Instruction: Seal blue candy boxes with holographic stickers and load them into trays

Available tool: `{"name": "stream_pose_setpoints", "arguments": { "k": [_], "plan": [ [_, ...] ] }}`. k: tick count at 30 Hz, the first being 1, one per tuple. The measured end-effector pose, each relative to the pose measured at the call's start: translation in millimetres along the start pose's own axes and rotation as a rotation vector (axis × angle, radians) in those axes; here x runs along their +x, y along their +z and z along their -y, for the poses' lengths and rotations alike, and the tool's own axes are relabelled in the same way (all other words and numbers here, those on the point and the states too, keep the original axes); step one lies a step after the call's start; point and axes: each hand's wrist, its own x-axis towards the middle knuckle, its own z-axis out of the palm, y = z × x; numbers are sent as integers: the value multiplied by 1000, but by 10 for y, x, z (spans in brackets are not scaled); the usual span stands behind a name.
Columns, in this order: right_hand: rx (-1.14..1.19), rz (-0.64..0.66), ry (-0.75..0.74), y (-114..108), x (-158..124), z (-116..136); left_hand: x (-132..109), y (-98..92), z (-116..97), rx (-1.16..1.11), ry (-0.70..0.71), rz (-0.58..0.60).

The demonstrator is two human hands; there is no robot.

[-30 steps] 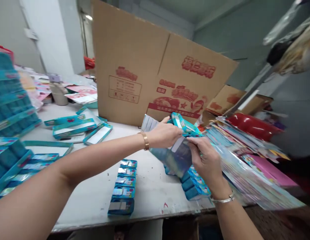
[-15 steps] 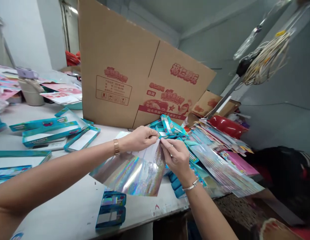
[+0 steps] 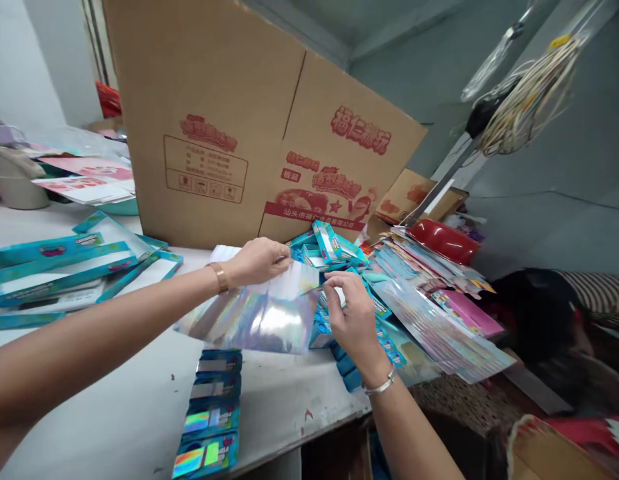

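My left hand (image 3: 256, 260) pinches the top edge of a shiny holographic sheet (image 3: 249, 317) that hangs over the white table (image 3: 139, 400). My right hand (image 3: 352, 317) grips the same sheet at its right edge, fingers closed on it. Just behind both hands lies a heap of small blue boxes (image 3: 332, 247). A row of several small blue boxes (image 3: 209, 413) lies on the table below the sheet.
A large cardboard carton (image 3: 259, 133) stands upright behind the hands. Flat blue packages (image 3: 64, 267) lie at left. A slanted stack of printed cards (image 3: 439, 313) and a red object (image 3: 444, 241) sit at right. A person's dark-haired head (image 3: 534, 313) is low at right.
The holographic sheet has been drawn out of the pile and spread flat between both hands. The view has swung to the right, so the table's left things slid out of frame.
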Motion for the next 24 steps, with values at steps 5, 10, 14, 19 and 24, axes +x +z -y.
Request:
{"name": "stream_pose_setpoints", "arguments": {
  "k": [5,10,14,19,24],
  "plan": [
    [220,269,446,-177,-168,-304,97,492,771,205,-3,125],
    [485,421,743,-142,-471,-701,-40,1135,615,-372,-161,228],
    [601,425,911,-25,-661,-877,-48,1398,119,-1029,-230,765],
    [586,372,1052,93,-793,-1010,61,1633,-60,-1315,-241,1036],
    [540,327,1122,164,-906,-1081,39,1878,-126,-1432,-350,1047]
  ]
}}
